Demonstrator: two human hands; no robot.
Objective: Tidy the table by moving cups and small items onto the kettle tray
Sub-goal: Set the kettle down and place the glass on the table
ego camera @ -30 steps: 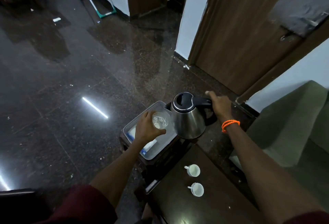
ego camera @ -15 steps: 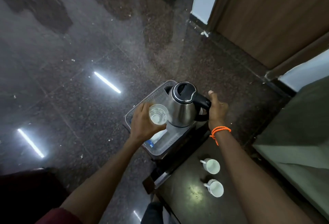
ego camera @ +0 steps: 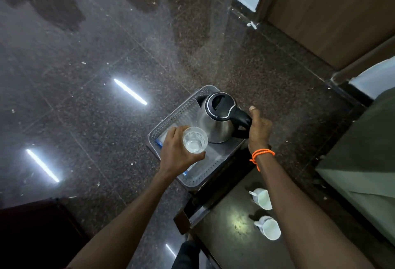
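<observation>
A steel kettle [ego camera: 215, 125] with a black lid stands on the far part of a grey perforated tray [ego camera: 171, 119]. My right hand [ego camera: 259, 128] grips its black handle. My left hand [ego camera: 178, 153] holds a clear glass [ego camera: 195, 139] upright over the tray, just left of the kettle. A flat packet with a blue edge [ego camera: 159, 142] lies in the tray, mostly hidden under my left hand. Two white cups [ego camera: 262, 199] [ego camera: 270, 228] stand on the dark table [ego camera: 230, 241] near me.
The tray rests at the far end of the dark table, overhanging a glossy granite floor [ego camera: 96, 76]. A green sofa [ego camera: 363, 151] lies to the right. A wooden door [ego camera: 331, 12] is at the upper right. A dark piece of furniture [ego camera: 32, 236] sits at lower left.
The view has tilted down and closer. Both hands keep their grips; the glass stays beside the kettle over the tray.
</observation>
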